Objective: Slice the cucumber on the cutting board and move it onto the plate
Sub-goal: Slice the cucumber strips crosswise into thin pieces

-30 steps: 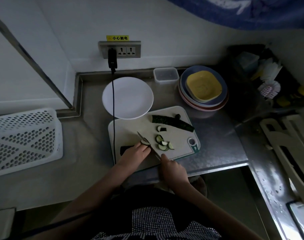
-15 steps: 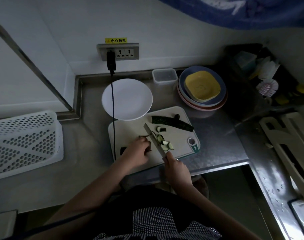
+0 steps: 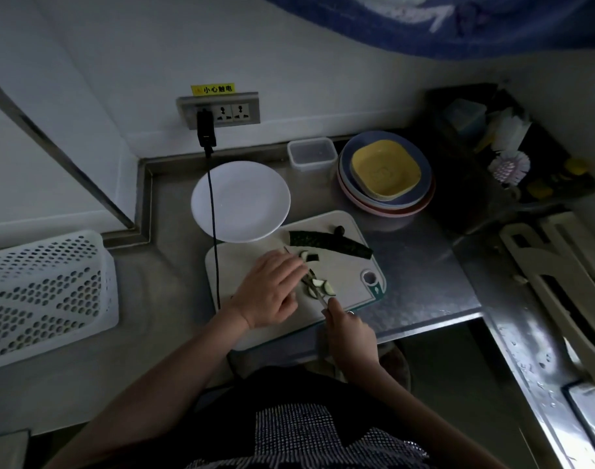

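On the steel table (image 3: 174,333), a white perforated basket (image 3: 45,296) sits far left and the empty plate (image 3: 240,201) lies just behind the cutting board (image 3: 343,275). The left hand (image 3: 272,292) lies over the cucumber piece being cut, fingers loosely curled on it; better to tuck the tips back from the blade. The right hand (image 3: 348,330) grips the knife (image 3: 314,289) beside cut slices (image 3: 320,286). A long cucumber half (image 3: 330,243) waits behind them. Stacked dishes (image 3: 386,174) stand right; lighting is dim.
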Demonstrator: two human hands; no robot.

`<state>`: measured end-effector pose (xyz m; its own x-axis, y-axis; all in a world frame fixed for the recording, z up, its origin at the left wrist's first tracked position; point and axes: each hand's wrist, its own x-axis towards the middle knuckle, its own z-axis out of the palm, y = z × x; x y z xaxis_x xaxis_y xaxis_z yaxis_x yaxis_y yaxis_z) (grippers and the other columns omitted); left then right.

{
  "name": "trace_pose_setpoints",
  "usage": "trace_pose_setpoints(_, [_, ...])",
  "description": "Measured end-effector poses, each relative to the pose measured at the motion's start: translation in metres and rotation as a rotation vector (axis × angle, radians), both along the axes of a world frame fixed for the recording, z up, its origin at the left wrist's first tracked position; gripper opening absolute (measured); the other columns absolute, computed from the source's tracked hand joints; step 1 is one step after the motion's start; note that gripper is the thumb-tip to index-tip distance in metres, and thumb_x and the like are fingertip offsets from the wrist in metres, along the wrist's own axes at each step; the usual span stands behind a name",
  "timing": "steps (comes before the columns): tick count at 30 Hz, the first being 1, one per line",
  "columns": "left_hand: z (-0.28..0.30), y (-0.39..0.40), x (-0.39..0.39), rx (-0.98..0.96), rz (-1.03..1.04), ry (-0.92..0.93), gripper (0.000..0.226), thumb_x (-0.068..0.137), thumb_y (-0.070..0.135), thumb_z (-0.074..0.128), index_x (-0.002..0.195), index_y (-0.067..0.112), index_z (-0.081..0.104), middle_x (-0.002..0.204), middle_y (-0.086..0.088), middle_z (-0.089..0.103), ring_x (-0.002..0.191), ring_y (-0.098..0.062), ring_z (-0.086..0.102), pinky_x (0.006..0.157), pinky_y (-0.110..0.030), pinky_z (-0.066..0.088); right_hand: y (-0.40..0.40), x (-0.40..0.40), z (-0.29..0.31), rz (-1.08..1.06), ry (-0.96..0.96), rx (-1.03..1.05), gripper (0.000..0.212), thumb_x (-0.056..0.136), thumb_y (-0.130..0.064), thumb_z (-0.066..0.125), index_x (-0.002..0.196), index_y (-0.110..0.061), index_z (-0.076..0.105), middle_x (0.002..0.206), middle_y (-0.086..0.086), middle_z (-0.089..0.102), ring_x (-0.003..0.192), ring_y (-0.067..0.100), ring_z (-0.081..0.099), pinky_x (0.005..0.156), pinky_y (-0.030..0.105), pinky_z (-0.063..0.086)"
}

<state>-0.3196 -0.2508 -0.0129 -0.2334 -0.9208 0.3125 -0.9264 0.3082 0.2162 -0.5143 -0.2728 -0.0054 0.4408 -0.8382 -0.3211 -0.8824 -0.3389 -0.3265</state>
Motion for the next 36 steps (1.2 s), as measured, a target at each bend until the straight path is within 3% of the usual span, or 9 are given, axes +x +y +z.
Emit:
trace_pose_setpoints(7, [0.01,-0.022,0.0,0.227,-0.097,-0.087,0.052,0.086,0.043,0.037,0.094,0.008,0.074,0.094,-0.004,0.072,0.09,-0.02,0.067,0.115,-0.027,0.004,-0.002,-0.003,0.004,0.139,0.083,-0.054,0.019,0.102,-0.031,0.034,0.118,-0.021,0.039,0.104,0.007,0.066,0.092,0.034,0.065,0.07,0.037,0.047])
trace_pose_setpoints(10, [0.008,-0.031,-0.001,0.264,-0.077,-0.053,0.059,0.085,0.047,0.032,0.099,0.008,0.074,0.101,-0.005,0.072,0.097,-0.02,0.066,0.11,-0.028,0.021,-0.006,-0.003,0.007,0.194,0.131,-0.075,0.023,0.103,-0.03,0.032,0.124,-0.023,0.038,0.109,0.006,0.064,0.096,0.032,0.065,0.071,0.037,0.048])
trace_pose_setpoints(13, [0.005,-0.033,-0.002,0.124,-0.072,0.023,0.04,0.085,0.037,0.043,0.087,0.01,0.073,0.09,-0.005,0.07,0.087,-0.024,0.065,0.093,-0.032,0.039,-0.008,-0.006,0.008,0.163,0.154,-0.088,0.025,0.102,-0.029,0.033,0.126,-0.022,0.037,0.11,0.007,0.064,0.096,0.032,0.065,0.072,0.038,0.048])
trace_pose_setpoints(18, [0.002,-0.036,-0.002,0.158,-0.046,0.079,0.041,0.085,0.037,0.039,0.064,0.016,0.067,0.065,0.005,0.064,0.066,-0.018,0.059,0.09,-0.031,0.033,-0.007,-0.011,0.005,0.187,0.198,-0.07,0.028,0.099,-0.021,0.036,0.127,-0.023,0.035,0.112,0.006,0.063,0.097,0.03,0.066,0.071,0.036,0.048])
trace_pose_setpoints(23, [0.006,-0.044,-0.003,0.372,-0.065,-0.066,0.065,0.085,0.055,0.018,0.077,0.02,0.073,0.075,0.006,0.069,0.077,-0.013,0.057,0.095,-0.028,0.03,-0.008,-0.011,0.006,0.204,0.213,-0.08,0.03,0.098,-0.018,0.036,0.128,-0.023,0.035,0.113,0.006,0.062,0.098,0.031,0.065,0.071,0.036,0.047])
trace_pose_setpoints(27, [-0.003,-0.045,0.003,0.509,0.001,-0.04,0.06,0.091,0.053,0.027,0.068,0.016,0.068,0.064,-0.002,0.061,0.066,-0.018,0.052,0.075,-0.028,0.039,-0.005,-0.009,0.009,0.245,0.198,-0.12,0.025,0.098,-0.016,0.037,0.122,-0.022,0.038,0.109,0.005,0.063,0.094,0.031,0.067,0.066,0.033,0.045])
trace_pose_setpoints(31, [-0.002,-0.043,0.008,0.308,0.0,0.166,0.041,0.081,0.041,0.037,0.065,0.016,0.067,0.068,0.004,0.064,0.066,-0.014,0.056,0.069,-0.03,0.046,-0.007,-0.011,0.008,0.221,0.207,-0.092,0.028,0.096,-0.014,0.037,0.123,-0.022,0.037,0.111,0.007,0.062,0.096,0.033,0.066,0.07,0.037,0.048])
trace_pose_setpoints(34, [0.003,-0.041,0.008,0.193,0.016,0.153,0.035,0.079,0.035,0.035,0.052,0.018,0.049,0.055,0.007,0.049,0.058,-0.015,0.045,0.069,-0.026,0.025,-0.009,-0.015,0.006,0.202,0.214,-0.08,0.032,0.097,-0.015,0.037,0.128,-0.023,0.035,0.114,0.006,0.062,0.098,0.031,0.066,0.071,0.037,0.049])
trace_pose_setpoints(36, [0.006,-0.04,0.008,0.247,0.035,0.109,0.047,0.081,0.04,0.027,0.054,0.013,0.055,0.058,0.005,0.056,0.064,-0.017,0.051,0.072,-0.025,0.02,-0.009,-0.016,0.005,0.211,0.21,-0.076,0.033,0.097,-0.015,0.037,0.128,-0.023,0.034,0.115,0.006,0.062,0.097,0.031,0.066,0.071,0.037,0.049])
